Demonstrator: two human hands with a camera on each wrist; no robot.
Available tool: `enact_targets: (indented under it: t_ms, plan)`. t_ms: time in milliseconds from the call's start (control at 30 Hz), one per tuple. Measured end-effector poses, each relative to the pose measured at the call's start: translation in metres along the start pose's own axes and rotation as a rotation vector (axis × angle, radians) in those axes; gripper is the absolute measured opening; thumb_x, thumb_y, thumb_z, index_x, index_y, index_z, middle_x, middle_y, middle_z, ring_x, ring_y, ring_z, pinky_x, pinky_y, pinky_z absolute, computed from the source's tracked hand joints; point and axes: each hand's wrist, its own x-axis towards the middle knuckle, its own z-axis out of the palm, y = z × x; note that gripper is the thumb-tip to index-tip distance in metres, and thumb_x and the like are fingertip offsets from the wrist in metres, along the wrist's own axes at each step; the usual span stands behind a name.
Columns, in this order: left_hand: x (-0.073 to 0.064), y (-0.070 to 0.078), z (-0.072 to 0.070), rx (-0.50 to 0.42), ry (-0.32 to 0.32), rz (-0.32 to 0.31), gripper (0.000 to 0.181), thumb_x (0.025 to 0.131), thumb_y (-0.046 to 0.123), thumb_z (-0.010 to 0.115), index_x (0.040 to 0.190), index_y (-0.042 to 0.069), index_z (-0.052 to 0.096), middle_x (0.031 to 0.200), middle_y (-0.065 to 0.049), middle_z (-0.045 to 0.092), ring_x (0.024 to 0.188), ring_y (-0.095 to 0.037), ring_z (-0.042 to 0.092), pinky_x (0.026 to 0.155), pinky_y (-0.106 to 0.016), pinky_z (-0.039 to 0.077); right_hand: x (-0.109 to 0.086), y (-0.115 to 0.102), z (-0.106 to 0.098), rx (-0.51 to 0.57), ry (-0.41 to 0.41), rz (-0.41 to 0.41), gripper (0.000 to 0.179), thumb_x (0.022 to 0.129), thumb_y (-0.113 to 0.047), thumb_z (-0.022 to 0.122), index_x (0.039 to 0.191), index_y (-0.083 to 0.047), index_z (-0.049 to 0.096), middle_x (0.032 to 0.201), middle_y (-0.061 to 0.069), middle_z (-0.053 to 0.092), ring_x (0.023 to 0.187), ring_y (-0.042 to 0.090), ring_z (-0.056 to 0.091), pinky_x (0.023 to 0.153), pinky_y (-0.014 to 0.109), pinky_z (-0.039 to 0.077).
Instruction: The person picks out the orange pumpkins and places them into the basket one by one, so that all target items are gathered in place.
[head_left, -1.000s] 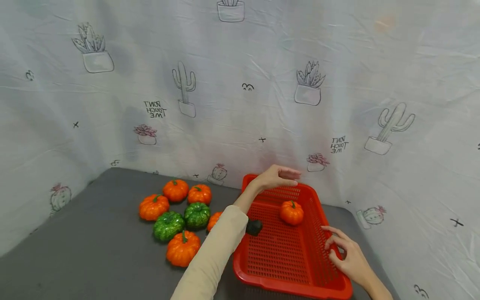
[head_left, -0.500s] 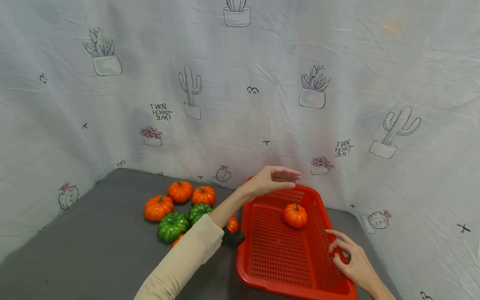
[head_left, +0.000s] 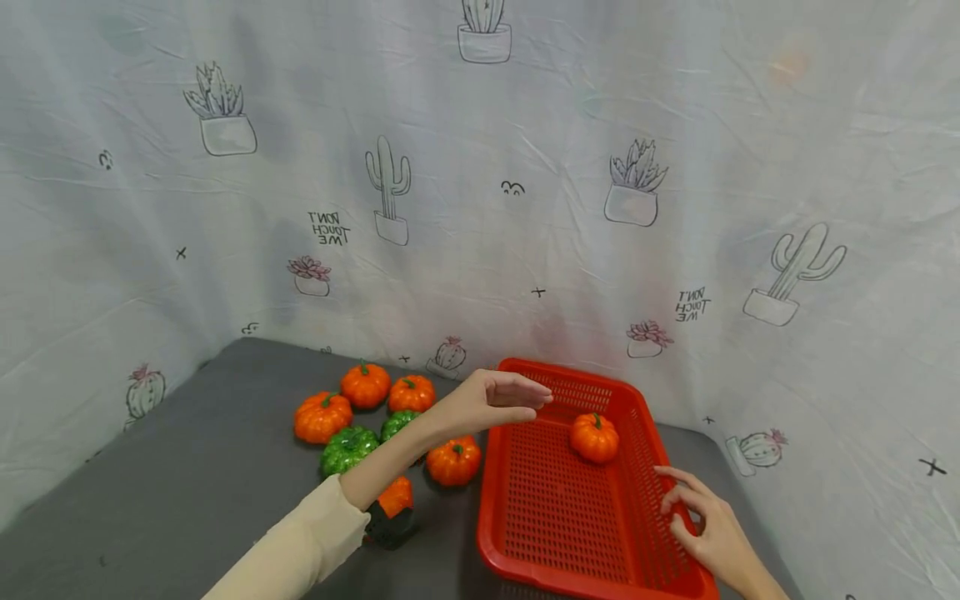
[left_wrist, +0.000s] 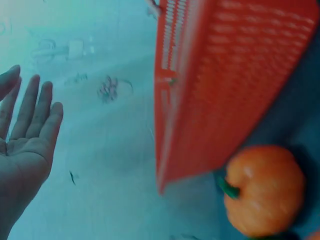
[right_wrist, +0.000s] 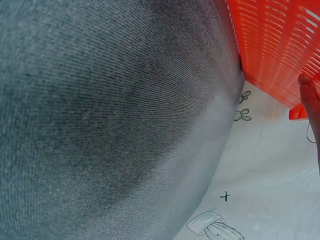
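A red plastic basket (head_left: 491, 521) with slotted walls stands on the right of the grey table, and one small orange pumpkin (head_left: 595, 438) sits inside it. My left hand (head_left: 487, 402) hovers over the basket's left rim with straight fingers and nothing in it; its palm also shows in the left wrist view. At the opposite side, my right hand (head_left: 707, 527) holds the basket's right rim between thumb and fingers. Just outside the left wall lies another orange pumpkin (head_left: 453, 461), seen close up in the left wrist view. My left forearm partly hides a green pumpkin (head_left: 397, 422).
Left of the basket, several pumpkins form a group, among them an orange one (head_left: 365, 386) at the back and a green one (head_left: 348, 450) in front. A black wrist camera (head_left: 392, 525) overlaps an orange pumpkin (head_left: 397, 497). Behind the table hangs a cactus-print cloth (head_left: 450, 183).
My left hand has drawn back left and down from over the basket's far side, its forearm swinging left. The right hand keeps its hold on the rim. The view has shifted slightly.
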Motion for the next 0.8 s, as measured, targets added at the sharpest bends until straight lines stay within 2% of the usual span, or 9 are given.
enact_targets:
  t_ms: [100, 267, 400, 567, 700, 800]
  plan:
    - [-0.018, -0.009, -0.014, -0.017, 0.035, -0.001, 0.034, 0.092, 0.009, 0.064, 0.126, 0.003, 0.062, 0.125, -0.011, 0.063, 0.118, -0.023, 0.058, 0.093, -0.034, 0.049, 0.002, 0.000, 0.001, -0.009, 0.000, -0.003, 0.041, 0.069, 0.019, 0.062, 0.077, -0.022, 0.057, 0.122, 0.009, 0.057, 0.045, -0.009, 0.022, 0.036, 0.016, 0.028]
    - [-0.049, -0.020, -0.035, -0.028, 0.110, -0.083, 0.035, 0.093, 0.016, 0.065, 0.127, 0.008, 0.062, 0.128, -0.012, 0.061, 0.117, -0.023, 0.057, 0.094, -0.036, 0.049, 0.002, 0.002, 0.001, -0.017, -0.002, -0.006, 0.042, 0.069, 0.019, 0.061, 0.077, -0.022, 0.057, 0.122, 0.009, 0.057, 0.046, -0.008, 0.025, 0.036, 0.015, 0.028]
    - [-0.070, -0.025, -0.047, -0.015, 0.137, -0.123, 0.035, 0.093, 0.017, 0.065, 0.128, 0.009, 0.061, 0.130, -0.014, 0.059, 0.119, -0.024, 0.056, 0.095, -0.034, 0.048, 0.000, 0.004, 0.000, -0.026, 0.015, -0.011, 0.043, 0.069, 0.020, 0.061, 0.077, -0.022, 0.057, 0.122, 0.007, 0.056, 0.046, -0.009, 0.024, 0.036, 0.015, 0.027]
    - [-0.095, -0.029, -0.058, -0.027, 0.096, -0.149, 0.036, 0.094, 0.013, 0.062, 0.130, 0.007, 0.059, 0.131, -0.011, 0.059, 0.124, -0.033, 0.051, 0.095, -0.032, 0.048, 0.000, 0.005, -0.002, -0.033, 0.012, -0.008, 0.042, 0.070, 0.020, 0.061, 0.078, -0.022, 0.058, 0.122, 0.007, 0.057, 0.046, -0.009, 0.020, 0.037, 0.015, 0.027]
    - [-0.113, -0.035, -0.066, -0.027, 0.041, -0.160, 0.036, 0.096, 0.010, 0.060, 0.132, 0.005, 0.057, 0.134, -0.016, 0.055, 0.126, -0.038, 0.047, 0.095, -0.032, 0.048, 0.000, 0.004, -0.001, -0.035, 0.007, -0.007, 0.042, 0.069, 0.019, 0.061, 0.078, -0.022, 0.057, 0.121, 0.008, 0.057, 0.045, -0.010, 0.018, 0.037, 0.015, 0.027]
    - [-0.125, -0.039, -0.071, -0.035, 0.027, -0.169, 0.037, 0.096, 0.008, 0.059, 0.132, 0.003, 0.055, 0.136, -0.023, 0.050, 0.125, -0.037, 0.048, 0.094, -0.033, 0.049, 0.001, 0.002, 0.000, -0.031, 0.005, -0.016, 0.042, 0.069, 0.019, 0.061, 0.077, -0.023, 0.057, 0.121, 0.008, 0.057, 0.045, -0.012, 0.017, 0.036, 0.015, 0.027]
